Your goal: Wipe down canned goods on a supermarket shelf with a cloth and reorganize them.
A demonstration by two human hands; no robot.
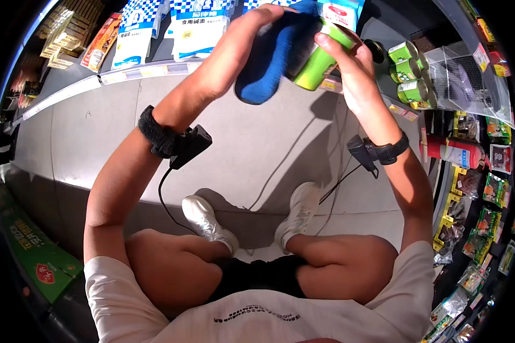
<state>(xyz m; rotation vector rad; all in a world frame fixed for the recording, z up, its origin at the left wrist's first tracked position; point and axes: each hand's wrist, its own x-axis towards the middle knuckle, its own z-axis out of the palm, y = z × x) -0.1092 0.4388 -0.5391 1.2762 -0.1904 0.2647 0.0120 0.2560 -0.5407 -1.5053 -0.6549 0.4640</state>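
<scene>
My left hand (257, 26) grips a blue cloth (264, 75) that hangs down over the shelf's front edge. In my right hand (354, 64) is a green can (322, 60), tilted, with my thumb across its upper end. The cloth lies right beside the can and seems to touch its left side. Part of the cloth is blurred, and the fingers of my left hand are mostly hidden behind it. Several similar green cans (407, 70) lie stacked on their sides on the shelf, right of my right hand.
White-and-blue food bags (201, 32) stand along the low shelf behind price tags (154, 70). A wire mesh basket (459, 81) is beyond the stacked cans. A red fire extinguisher (450, 151) is at the right, near racks of packets (495, 188). Cables run from both wrist straps.
</scene>
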